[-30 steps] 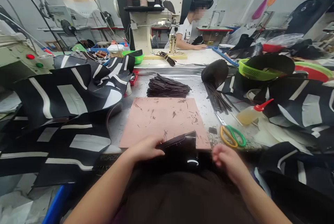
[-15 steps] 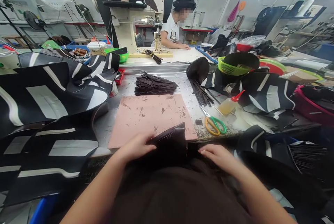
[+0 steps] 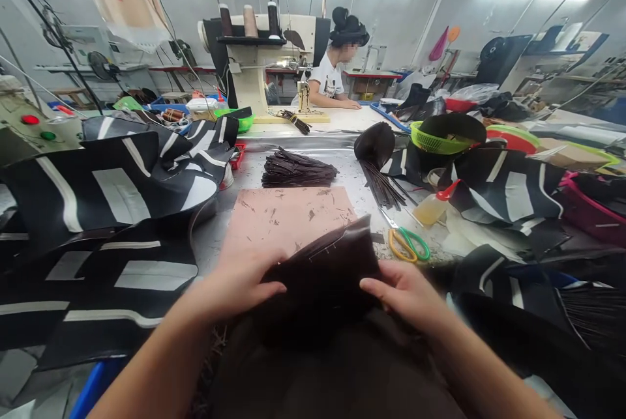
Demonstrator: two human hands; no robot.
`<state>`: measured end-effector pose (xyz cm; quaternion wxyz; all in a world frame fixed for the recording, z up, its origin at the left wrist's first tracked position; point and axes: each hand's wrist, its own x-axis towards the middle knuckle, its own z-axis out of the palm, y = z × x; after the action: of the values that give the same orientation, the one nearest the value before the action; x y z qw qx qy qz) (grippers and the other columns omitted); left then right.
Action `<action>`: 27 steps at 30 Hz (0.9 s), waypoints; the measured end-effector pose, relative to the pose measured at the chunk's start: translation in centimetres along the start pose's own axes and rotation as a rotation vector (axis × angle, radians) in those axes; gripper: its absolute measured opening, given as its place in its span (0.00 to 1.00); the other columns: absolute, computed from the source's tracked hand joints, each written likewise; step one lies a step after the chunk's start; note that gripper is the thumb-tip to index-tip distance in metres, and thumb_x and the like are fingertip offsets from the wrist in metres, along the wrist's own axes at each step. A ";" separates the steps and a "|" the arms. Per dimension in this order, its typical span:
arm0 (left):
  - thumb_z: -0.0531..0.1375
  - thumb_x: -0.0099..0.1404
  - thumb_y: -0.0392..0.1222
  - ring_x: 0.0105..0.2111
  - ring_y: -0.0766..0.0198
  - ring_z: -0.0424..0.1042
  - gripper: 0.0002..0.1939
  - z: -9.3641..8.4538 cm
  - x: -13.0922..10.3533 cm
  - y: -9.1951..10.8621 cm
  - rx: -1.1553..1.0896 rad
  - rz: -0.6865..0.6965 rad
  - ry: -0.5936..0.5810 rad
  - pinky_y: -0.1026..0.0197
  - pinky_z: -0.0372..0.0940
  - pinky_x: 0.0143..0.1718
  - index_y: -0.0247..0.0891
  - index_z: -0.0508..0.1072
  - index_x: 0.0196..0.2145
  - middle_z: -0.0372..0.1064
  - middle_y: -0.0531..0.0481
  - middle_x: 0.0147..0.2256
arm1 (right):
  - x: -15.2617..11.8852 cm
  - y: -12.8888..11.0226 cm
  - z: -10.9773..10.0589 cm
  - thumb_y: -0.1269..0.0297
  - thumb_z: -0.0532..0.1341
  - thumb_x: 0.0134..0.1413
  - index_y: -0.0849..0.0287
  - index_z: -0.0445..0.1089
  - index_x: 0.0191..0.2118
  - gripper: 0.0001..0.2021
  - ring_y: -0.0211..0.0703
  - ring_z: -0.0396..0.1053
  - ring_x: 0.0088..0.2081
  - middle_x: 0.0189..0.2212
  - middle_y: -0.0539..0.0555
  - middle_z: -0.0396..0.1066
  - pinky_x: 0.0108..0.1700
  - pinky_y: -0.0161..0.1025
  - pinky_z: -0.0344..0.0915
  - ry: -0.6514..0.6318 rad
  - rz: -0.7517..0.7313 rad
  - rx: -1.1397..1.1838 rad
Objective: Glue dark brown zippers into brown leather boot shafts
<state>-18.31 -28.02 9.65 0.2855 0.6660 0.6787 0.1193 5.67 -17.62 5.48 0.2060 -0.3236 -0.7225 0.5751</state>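
A dark brown leather-like piece is held up in front of me, its top edge slanting over the near side of the pink board. My left hand grips its left edge, thumb on the near face. On the right edge, my right hand pinches it between thumb and fingers. Small pale marks run along the piece's upper part. Beyond the board lies a pile of dark strips. Scissors with one yellow and one green handle rest to the right of the board.
Black panels with white strips are heaped at left, more at right. A glue bottle with a red nozzle lies near the scissors. A sewing machine stands behind, with a person seated beyond it.
My right hand has come in from beside the piece and taken hold of its right edge. The piece has risen, its right end tipping up and to the right. The view has tilted upward.
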 end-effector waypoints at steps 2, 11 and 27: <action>0.56 0.55 0.44 0.37 0.61 0.67 0.13 -2.5 -0.7 0.7 0.060 0.033 0.078 0.64 0.59 0.38 0.45 0.69 0.40 0.70 0.54 0.36 | 1.1 -2.9 -1.6 0.57 0.62 0.42 0.61 0.69 0.23 0.11 0.31 0.56 0.14 0.14 0.46 0.60 0.14 0.29 0.52 0.015 -0.091 -0.037; 0.53 0.59 0.44 0.32 0.63 0.67 0.14 -11.2 1.5 4.2 0.645 0.019 1.026 0.58 0.59 0.38 0.37 0.70 0.41 0.67 0.54 0.30 | 13.3 -11.4 -2.9 0.60 0.64 0.41 0.60 0.70 0.30 0.09 0.32 0.64 0.24 0.22 0.45 0.67 0.27 0.33 0.64 0.353 -0.663 0.095; 0.56 0.53 0.40 0.37 0.62 0.69 0.11 4.4 8.7 -7.3 -0.298 -0.160 -0.105 0.65 0.62 0.36 0.39 0.71 0.36 0.70 0.54 0.36 | 8.2 9.7 0.7 0.45 0.54 0.46 0.57 0.57 0.17 0.21 0.37 0.56 0.19 0.13 0.47 0.56 0.22 0.35 0.55 0.338 0.035 -0.272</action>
<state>-21.58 -21.12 0.17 0.4248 0.5653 0.6886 0.1607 1.68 -11.05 -4.66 0.2689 -0.4528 -0.7429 0.4132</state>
